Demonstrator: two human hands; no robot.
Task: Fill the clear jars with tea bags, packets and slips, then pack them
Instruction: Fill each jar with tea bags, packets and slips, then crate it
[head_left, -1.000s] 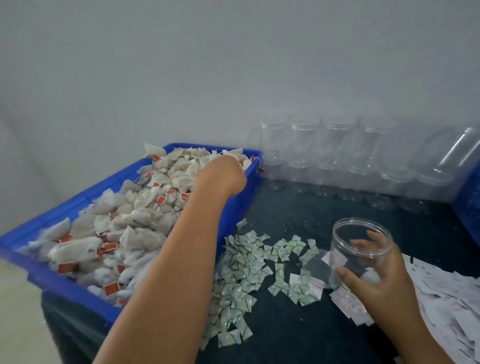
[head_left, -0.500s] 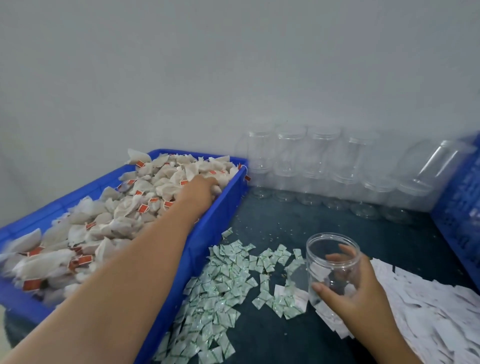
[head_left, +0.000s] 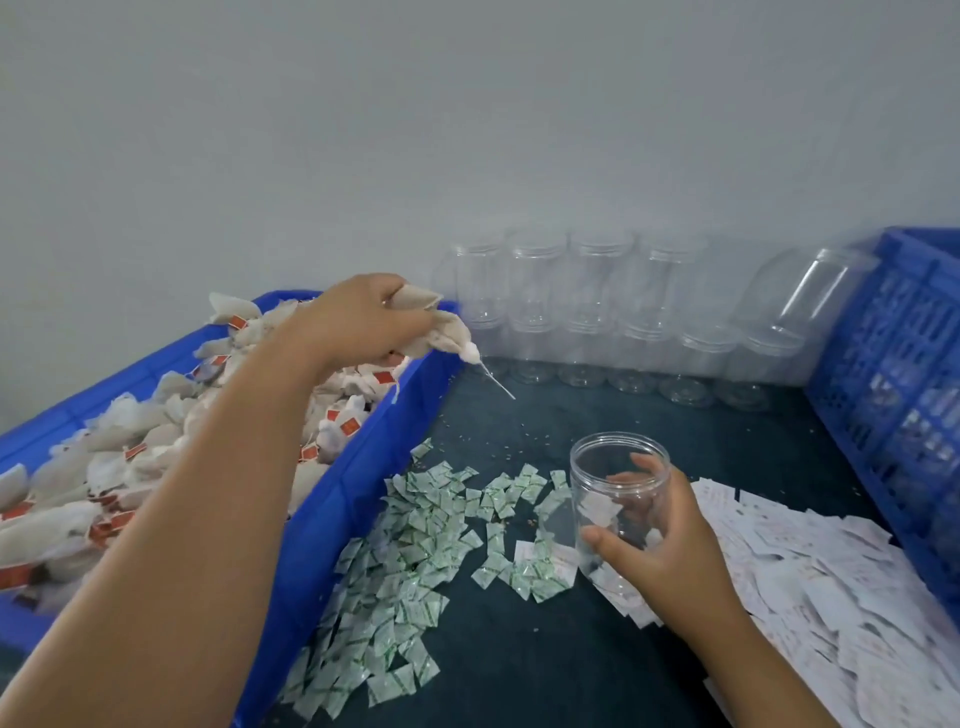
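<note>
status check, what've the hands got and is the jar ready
Left grip holding tea bags over the blue bin rim. Right grip around the jar, upright, mouth open. Nothing between bags and jar.

Small packing workshop: bulk tea bags (head_left: 171, 441) in a blue bin (head_left: 332, 519), rows of empty clear jars (head_left: 597, 312), loose packets (head_left: 415, 545) on the table (head_left: 545, 665).

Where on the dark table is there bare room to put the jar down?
One bare patch lies between the row of empty jars and the held jar. Another lies at the front, between the green packets and the white slips. The blue bin is heaped with tea bags.
</note>
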